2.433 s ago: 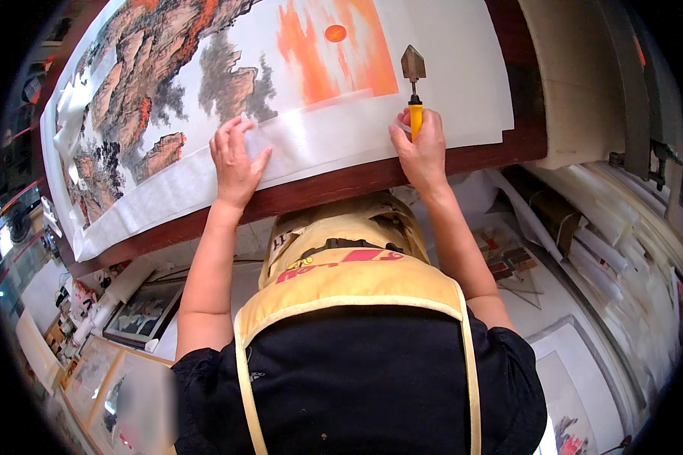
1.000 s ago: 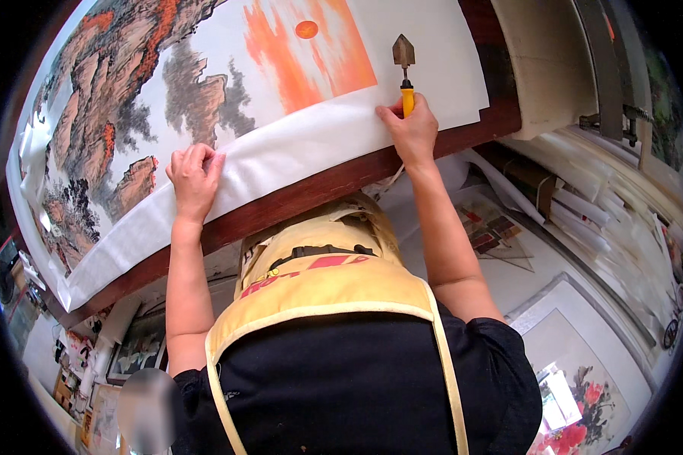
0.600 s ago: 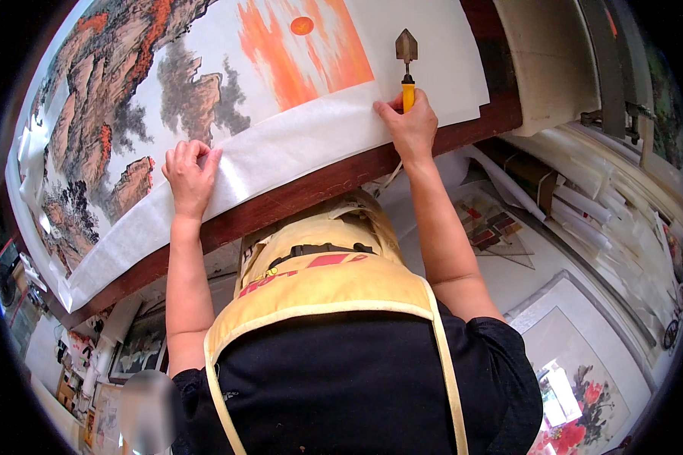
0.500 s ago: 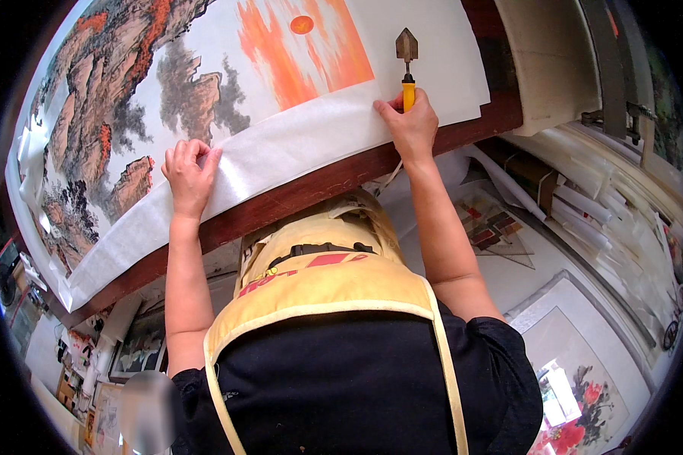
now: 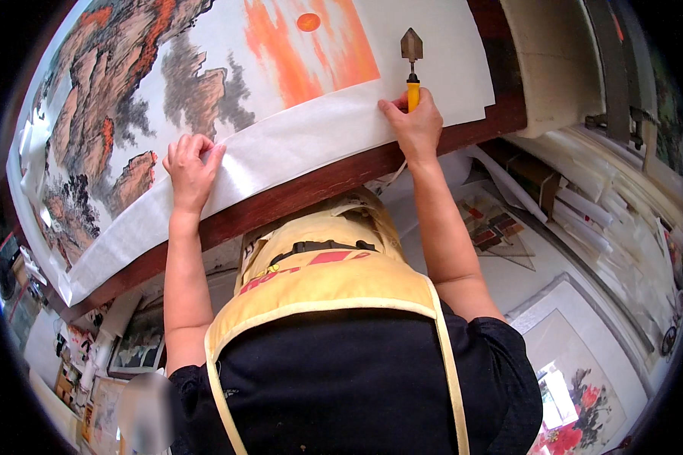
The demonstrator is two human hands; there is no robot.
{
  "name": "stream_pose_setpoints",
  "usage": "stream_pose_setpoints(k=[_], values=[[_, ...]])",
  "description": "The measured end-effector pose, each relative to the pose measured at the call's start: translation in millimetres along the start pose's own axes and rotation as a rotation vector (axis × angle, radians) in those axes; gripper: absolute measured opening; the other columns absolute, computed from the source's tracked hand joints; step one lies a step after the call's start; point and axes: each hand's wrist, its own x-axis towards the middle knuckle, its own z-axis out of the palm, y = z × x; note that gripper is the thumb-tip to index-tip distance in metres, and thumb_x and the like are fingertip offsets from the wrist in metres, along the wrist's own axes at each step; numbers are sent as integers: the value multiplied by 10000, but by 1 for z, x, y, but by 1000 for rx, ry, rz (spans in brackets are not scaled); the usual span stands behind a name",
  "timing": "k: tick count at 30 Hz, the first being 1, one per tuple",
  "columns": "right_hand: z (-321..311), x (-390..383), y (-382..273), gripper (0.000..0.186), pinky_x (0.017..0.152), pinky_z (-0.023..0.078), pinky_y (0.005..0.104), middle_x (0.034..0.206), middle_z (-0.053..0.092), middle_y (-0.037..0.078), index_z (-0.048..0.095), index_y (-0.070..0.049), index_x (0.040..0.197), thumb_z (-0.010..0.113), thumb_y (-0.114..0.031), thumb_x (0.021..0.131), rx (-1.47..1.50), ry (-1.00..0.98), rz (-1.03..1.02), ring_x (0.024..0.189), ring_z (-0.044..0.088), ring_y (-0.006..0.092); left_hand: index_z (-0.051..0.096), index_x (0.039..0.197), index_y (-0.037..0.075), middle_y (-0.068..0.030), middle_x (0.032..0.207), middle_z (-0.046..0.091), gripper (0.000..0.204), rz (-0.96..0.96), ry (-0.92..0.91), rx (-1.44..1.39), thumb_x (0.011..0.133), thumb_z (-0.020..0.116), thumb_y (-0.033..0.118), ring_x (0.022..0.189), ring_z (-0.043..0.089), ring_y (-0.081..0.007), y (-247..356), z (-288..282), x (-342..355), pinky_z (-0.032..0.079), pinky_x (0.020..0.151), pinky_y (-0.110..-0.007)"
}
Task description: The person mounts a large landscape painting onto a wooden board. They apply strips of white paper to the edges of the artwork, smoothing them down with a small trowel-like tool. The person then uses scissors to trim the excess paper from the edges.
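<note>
Trowel (image 5: 412,78), yellow-handled, metal — right hand (image 5: 419,127) grips it tip-away, likely sparing thin white paper strip (image 5: 296,144); my left fingers (image 5: 182,148) bunch there, pinch unclear.

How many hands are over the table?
2: the left hand touches the white strip along the painting; the right hand holds a yellow-handled trowel. No others show.

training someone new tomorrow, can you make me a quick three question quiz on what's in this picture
1. Which hand holds the yellow-handled trowel?
2. True or false: the yellow apron is worn over a black shirt.
3. Fill in the colour: the left hand touches ____ paper.

Key: 1. The right hand. 2. True. 3. White.
</note>
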Motion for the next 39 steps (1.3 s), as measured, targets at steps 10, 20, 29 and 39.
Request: stream_pose_setpoints(k=[10,20,29,39], values=[[1,-2,-2,382,687,506,378,757,664,71,596,-44,873,838,-309,743,-16,-1,-30,696,640,238,637,742,133,-17,816,595,333,19,24,107,793,747,443,911,508,-262,-26,-10,-10,310,898,-453],[3,3,4,381,695,501,379,760,661,72,598,-46,881,839,-309,748,-54,-8,-78,699,638,241,630,779,143,-9,870,607,293,-89,-28,28,810,742,413,1000,492,-284,-46,-15,-18,296,918,-459],[6,8,18,388,695,504,376,760,664,69,601,-49,875,847,-317,744,-48,-2,-96,695,636,250,628,793,131,-5,895,622,329,-116,-27,7,790,764,430,994,498,-270,-48,-16,-16,308,912,-455],[6,6,13,392,688,502,372,753,655,73,591,-39,879,846,-308,750,-46,2,-111,691,628,232,625,827,120,2,881,635,342,-146,41,-3,765,804,405,958,519,-244,-45,-15,-18,336,925,-440]])
